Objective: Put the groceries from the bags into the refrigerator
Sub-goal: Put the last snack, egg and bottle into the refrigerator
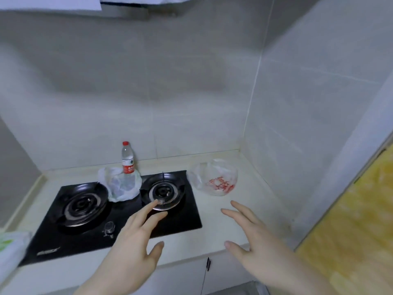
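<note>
Both hands were stretched out over the surface [214, 228], and both were empty. The left hand [136, 237] had its fingers spread wide above the front edge of the black gas stove [89, 228]. The right hand [253, 233] was open in the same way, above the bare part of the surface.

Two thin plastic bags lay further back. The white bag [121, 186] sat between the two burners, and a water bottle [128, 159] with a red cap stood upright in it. The clear bag with red print [214, 177] lay to the right of the stove, near the corner of the wall. What it held I could not tell.

It seemed that the step in hand was the reach for a bag. The refrigerator was not visible. The next move probably needed each hand to go further forward and close on a bag, keeping the bottle upright.
</note>
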`<state>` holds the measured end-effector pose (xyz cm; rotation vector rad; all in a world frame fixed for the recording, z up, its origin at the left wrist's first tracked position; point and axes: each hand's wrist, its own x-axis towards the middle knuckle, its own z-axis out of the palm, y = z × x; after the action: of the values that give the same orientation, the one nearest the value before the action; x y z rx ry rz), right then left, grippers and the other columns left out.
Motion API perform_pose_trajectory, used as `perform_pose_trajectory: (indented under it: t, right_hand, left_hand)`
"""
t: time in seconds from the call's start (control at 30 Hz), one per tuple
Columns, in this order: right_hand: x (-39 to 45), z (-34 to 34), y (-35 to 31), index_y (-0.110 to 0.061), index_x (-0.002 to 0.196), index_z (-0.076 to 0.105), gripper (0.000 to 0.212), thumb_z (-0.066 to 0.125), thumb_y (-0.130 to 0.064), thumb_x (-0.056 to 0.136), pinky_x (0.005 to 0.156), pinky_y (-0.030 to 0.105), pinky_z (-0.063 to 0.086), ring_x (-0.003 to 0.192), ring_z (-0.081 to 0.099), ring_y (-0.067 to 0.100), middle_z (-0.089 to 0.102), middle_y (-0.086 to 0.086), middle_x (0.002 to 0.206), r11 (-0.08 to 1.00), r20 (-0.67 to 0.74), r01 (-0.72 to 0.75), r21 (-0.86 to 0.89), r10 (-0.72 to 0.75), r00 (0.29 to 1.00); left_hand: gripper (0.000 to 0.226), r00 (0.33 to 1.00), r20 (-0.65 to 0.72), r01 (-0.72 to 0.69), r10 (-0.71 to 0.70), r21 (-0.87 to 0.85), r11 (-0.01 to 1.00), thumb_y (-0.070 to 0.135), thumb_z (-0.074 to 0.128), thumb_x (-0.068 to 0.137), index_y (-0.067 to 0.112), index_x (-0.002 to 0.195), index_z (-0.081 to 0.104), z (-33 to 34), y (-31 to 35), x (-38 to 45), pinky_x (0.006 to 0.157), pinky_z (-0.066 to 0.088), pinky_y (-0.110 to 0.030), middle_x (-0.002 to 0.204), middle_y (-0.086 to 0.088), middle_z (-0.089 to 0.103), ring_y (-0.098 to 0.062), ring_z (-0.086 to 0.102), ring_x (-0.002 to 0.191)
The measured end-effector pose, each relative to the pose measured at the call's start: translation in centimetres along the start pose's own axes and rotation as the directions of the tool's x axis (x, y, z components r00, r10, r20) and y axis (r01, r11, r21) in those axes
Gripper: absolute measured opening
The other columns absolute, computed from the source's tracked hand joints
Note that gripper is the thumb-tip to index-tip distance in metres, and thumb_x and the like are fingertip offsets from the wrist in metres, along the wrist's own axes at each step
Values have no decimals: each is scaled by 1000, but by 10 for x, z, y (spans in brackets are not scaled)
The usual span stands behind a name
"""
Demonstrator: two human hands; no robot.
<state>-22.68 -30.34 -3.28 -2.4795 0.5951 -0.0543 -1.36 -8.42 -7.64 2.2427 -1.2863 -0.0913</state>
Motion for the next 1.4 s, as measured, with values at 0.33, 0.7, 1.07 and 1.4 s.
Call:
perform_pose_trajectory:
  t: [0.33,0.7,1.07,1.4]
  right_hand:
    - [137,24,-31,-52,153,23,64,56,-45,99,110,15,20,147,15,-10,-3,-42,158,970,163,228,79,-238,957]
    - [286,67,-55,-49,155,20,71,60,-43,97,123,27,23,151,20,0,5,-34,162,930,302,338,148,-368,880]
    - [374,164,-132,-45,156,21,73,63,-43,96,115,28,35,142,30,-2,14,-30,160,908,390,380,180,-420,819]
    - [443,267,-195,-37,155,28,78,73,-29,91,105,41,43,145,38,20,29,-6,160,971,312,138,195,-195,930]
  left_hand:
    - [63,949,-127,298,-288,69,952,31,72,85,40,142,48,-26,-78,-1,114,28,-26,160,26,20,-5,26,144]
    - [63,811,-262,551,-523,44,833,27,69,89,42,144,44,-43,-122,8,114,25,-23,159,27,17,-4,23,144]
    - [61,582,-209,797,-786,-44,602,28,61,92,39,147,38,-70,-243,-47,119,25,-30,164,15,13,-13,20,148]
    - [70,319,102,947,-942,-4,321,31,55,89,29,155,30,-76,-417,-108,117,30,-40,168,1,6,-32,18,151]
